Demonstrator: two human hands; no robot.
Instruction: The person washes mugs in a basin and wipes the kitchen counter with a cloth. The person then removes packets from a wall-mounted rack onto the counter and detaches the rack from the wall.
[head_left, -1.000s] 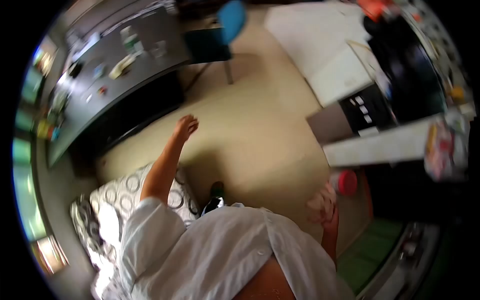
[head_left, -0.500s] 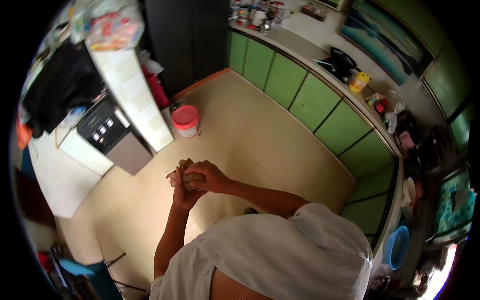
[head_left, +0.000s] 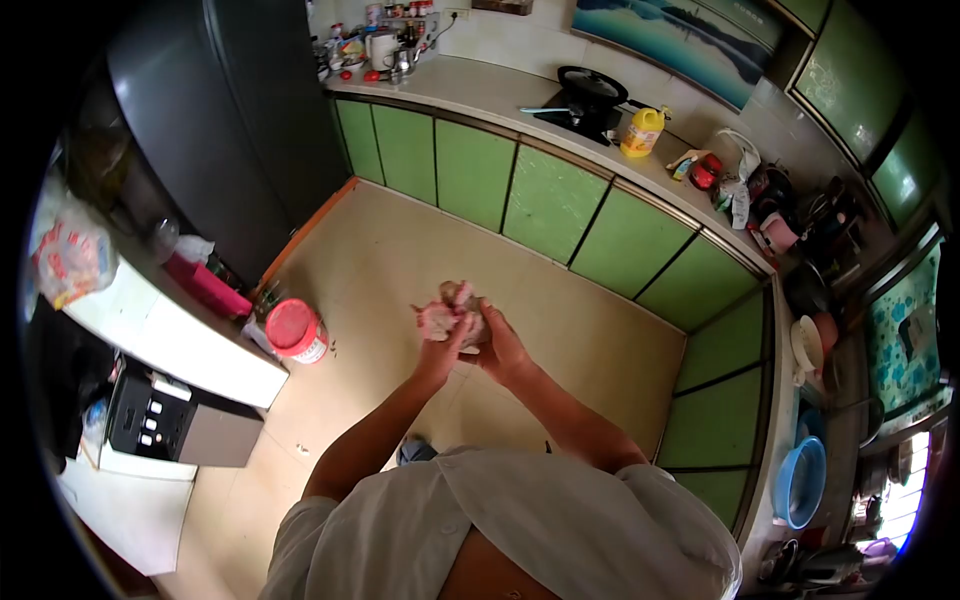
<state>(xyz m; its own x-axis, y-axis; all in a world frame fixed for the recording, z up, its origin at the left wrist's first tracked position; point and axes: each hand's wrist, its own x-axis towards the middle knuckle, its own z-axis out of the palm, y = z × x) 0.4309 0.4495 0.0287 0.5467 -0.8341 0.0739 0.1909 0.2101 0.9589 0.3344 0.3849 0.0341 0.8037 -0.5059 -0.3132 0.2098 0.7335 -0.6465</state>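
In front of my body, above the floor, both hands hold a lumpy bundle [head_left: 440, 318] with pinkish-white and brownish parts. Its exact kind I cannot make out. My left hand [head_left: 441, 357] closes on it from the left and below, with the fingers pressed along its near side. From the right, my right hand [head_left: 501, 348] is curled around the bundle's other side. Both palms and part of the bundle are hidden by the fingers.
Green cabinets [head_left: 474, 173] run beneath a long counter [head_left: 480, 97]. On it are a black pan [head_left: 592, 86], a yellow bottle [head_left: 642, 133] and a blue basin [head_left: 800, 482]. A red-lidded bucket [head_left: 296, 331] stands on the floor [head_left: 400, 232], near a dark fridge [head_left: 270, 110].
The view has turned right, towards the counter and stove. Both hands still hold the bundle, now with its pinkish side showing; the right hand has shifted from over its top to its right side.
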